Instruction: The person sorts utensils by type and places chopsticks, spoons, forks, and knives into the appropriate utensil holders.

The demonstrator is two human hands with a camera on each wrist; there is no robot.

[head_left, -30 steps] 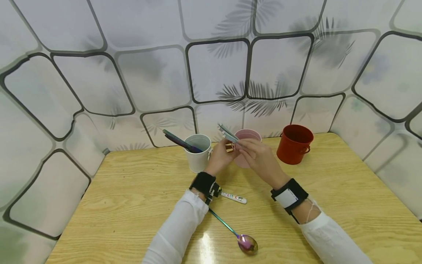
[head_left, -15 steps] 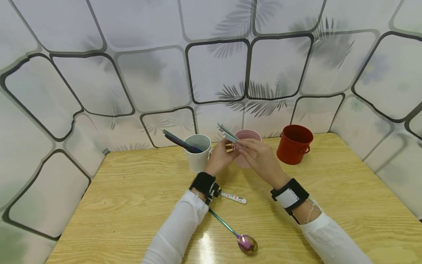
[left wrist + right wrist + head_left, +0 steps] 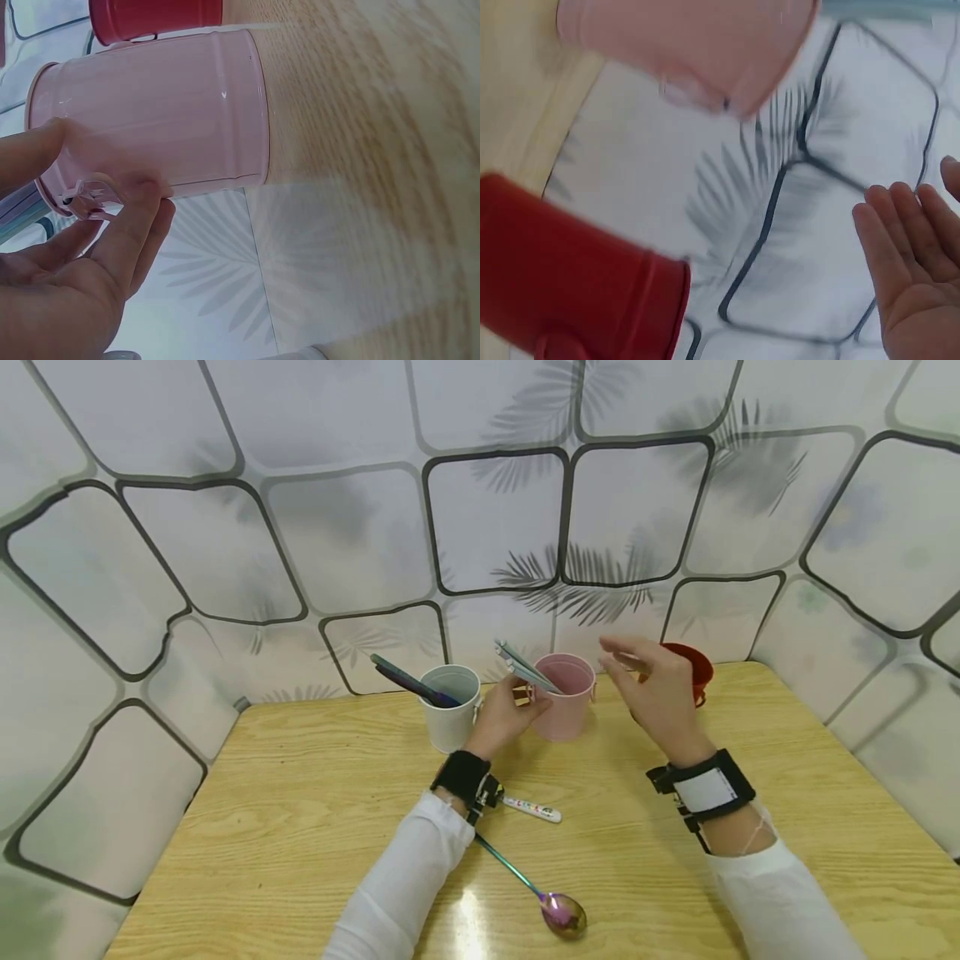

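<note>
My left hand (image 3: 501,718) holds the side of a small pink bucket (image 3: 566,717), which stands upright on the table. In the left wrist view, the thumb lies on the bucket's wall and the fingers (image 3: 124,240) are by its handle loop (image 3: 94,191). Several slim pale grey-green sticks (image 3: 525,670) lean out of the bucket toward the left; their lower ends are hidden inside. To the bucket's right, my right hand (image 3: 656,689) is raised with nothing in it. Its fingers look straight in the right wrist view, apart from both buckets there.
A white bucket (image 3: 447,727) with dark pens (image 3: 408,681) stands left. A red bucket (image 3: 693,668) stands right, partly behind my right hand. Nearer lie a white patterned handle (image 3: 532,810) and a long spoon with a shiny purple bowl (image 3: 562,916). A patterned wall closes the back.
My right hand has let go of the pale sticks and moved right, away from the pink bucket. The sticks stay leaning in it. The left hand has not moved.
</note>
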